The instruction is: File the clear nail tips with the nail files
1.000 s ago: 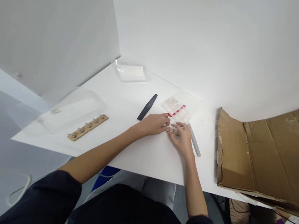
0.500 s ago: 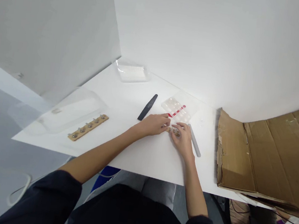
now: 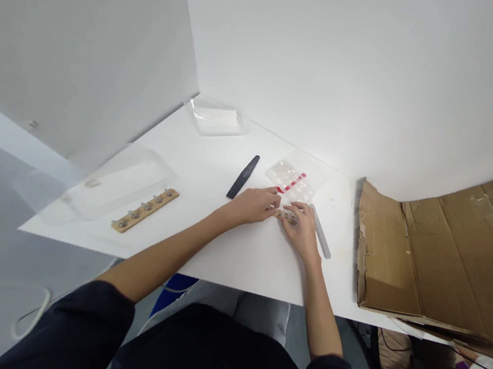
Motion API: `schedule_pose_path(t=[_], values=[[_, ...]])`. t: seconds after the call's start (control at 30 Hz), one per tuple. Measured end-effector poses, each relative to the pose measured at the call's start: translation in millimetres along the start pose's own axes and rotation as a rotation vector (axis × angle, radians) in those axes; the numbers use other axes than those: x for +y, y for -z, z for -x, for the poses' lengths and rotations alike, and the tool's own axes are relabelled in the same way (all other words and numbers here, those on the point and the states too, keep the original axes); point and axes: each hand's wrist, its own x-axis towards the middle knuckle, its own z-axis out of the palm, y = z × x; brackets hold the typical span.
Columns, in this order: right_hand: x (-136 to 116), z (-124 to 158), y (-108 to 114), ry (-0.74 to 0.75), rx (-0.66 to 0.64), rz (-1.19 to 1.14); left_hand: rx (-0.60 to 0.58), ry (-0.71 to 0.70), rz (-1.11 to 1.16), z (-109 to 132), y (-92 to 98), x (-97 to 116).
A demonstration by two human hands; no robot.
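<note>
In the head view, my left hand (image 3: 256, 205) is curled, its fingertips closed at the left end of a small wooden strip (image 3: 277, 213) that carries metal fittings. My right hand (image 3: 303, 227) bends over the strip's right part, thumb and fingers closed around it and small clear pieces there. Fingers cover most of the strip. Just beyond them lies a clear compartment tray (image 3: 284, 171) with a red strip (image 3: 295, 181) across it. A grey nail file (image 3: 321, 235) is right of my right hand. A black nail file (image 3: 243, 176) lies beyond my left wrist.
Another wooden strip with several metal fittings (image 3: 145, 210) lies at the left, beside a transparent plastic box (image 3: 126, 176). A clear bag with white contents (image 3: 218, 120) sits at the back. An open cardboard box (image 3: 390, 256) stands on the right. White panels (image 3: 332, 69) close off the back and left.
Almost nothing differs. Both hands stay at the small wooden strip, with at most a slight shift in the fingers.
</note>
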Motion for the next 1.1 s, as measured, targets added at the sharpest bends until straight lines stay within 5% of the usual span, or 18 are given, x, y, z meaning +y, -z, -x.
schedule_pose_path(t=[1.1], values=[[-1.1, 0.3, -1.4, -0.019, 0.001, -0.010, 0.018, -0.014, -0.027, 0.8, -0.4, 1.6]])
